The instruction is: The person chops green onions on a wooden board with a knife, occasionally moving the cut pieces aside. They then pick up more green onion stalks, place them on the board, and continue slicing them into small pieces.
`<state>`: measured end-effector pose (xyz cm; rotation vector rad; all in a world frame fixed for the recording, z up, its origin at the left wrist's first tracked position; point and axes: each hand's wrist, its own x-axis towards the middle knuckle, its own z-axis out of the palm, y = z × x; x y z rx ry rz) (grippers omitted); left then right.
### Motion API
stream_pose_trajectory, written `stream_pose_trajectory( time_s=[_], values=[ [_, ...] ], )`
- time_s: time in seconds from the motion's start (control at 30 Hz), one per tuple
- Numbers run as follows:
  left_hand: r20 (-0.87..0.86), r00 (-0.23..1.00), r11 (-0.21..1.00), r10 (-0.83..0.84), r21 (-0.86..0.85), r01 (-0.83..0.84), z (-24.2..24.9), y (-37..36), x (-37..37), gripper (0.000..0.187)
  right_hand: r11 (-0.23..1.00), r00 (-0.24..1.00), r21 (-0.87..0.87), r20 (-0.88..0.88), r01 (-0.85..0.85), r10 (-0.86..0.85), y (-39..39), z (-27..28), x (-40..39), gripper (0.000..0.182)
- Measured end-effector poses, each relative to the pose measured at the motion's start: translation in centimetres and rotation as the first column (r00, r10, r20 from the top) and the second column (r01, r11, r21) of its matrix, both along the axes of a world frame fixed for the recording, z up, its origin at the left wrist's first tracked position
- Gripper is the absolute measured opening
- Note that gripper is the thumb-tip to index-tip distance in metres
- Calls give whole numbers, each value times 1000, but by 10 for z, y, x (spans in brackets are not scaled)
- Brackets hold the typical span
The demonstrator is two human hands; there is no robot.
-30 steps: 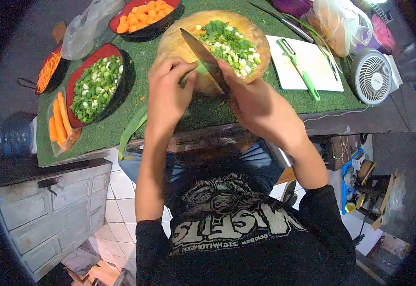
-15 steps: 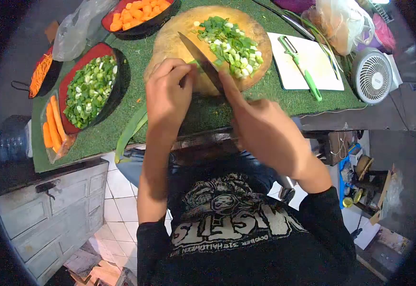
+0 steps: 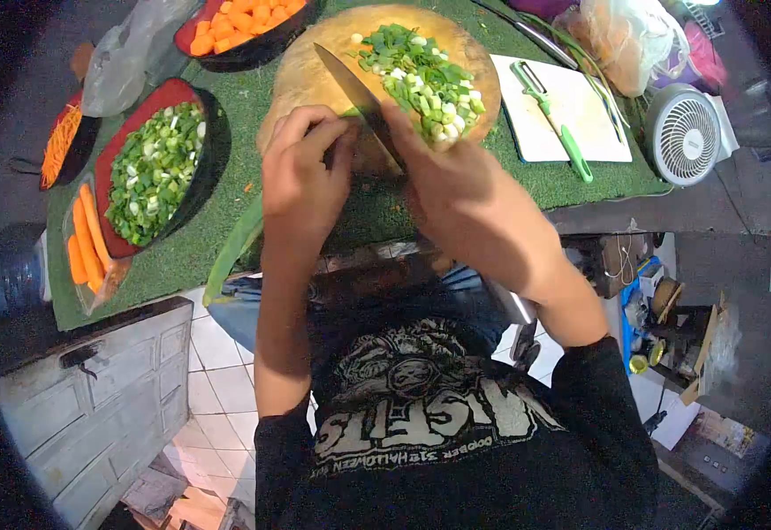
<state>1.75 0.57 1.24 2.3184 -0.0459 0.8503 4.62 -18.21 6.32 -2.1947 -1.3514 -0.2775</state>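
Slicing step in hand, judged. Right hand (image 3: 456, 190) clamped on long steel-bladed knife (image 3: 359, 102). Left hand (image 3: 301, 177) pins green spring-onion stalk (image 3: 237, 246) on round wooden chopping board (image 3: 315, 75); stalk trails off table edge. Chopped green-white pile (image 3: 425, 75) beside blade. Next cut calls for left fingertips curled back from edge.

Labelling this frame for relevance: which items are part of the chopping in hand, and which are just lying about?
In use:
right hand gripping the knife
left hand pinning the green onion stalk
round wooden board
chopped green onion pile

Lying about:
peeler on the white board
small fan
bowl of carrot chunks
whole carrots
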Motion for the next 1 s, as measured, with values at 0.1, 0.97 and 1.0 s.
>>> stream_pose_trajectory(
  time_s=[0.1, 0.97, 1.0],
  values=[
    [6, 1000, 999, 18, -39, -17, 0, 1, 2, 11, 980, 987, -167, -96, 112, -130, -6, 7, -12, 72],
    [-54, 997, 996, 46, -78, -50, -2, 2, 4, 12, 949, 960, -293, -213, 115, -182, 3, 17, -23, 68],
    [-52, 998, 998, 30, -54, -33, -2, 2, 3, 11, 984, 984, -141, -126, 106, -124, 2, 7, -19, 66]
  ],
)
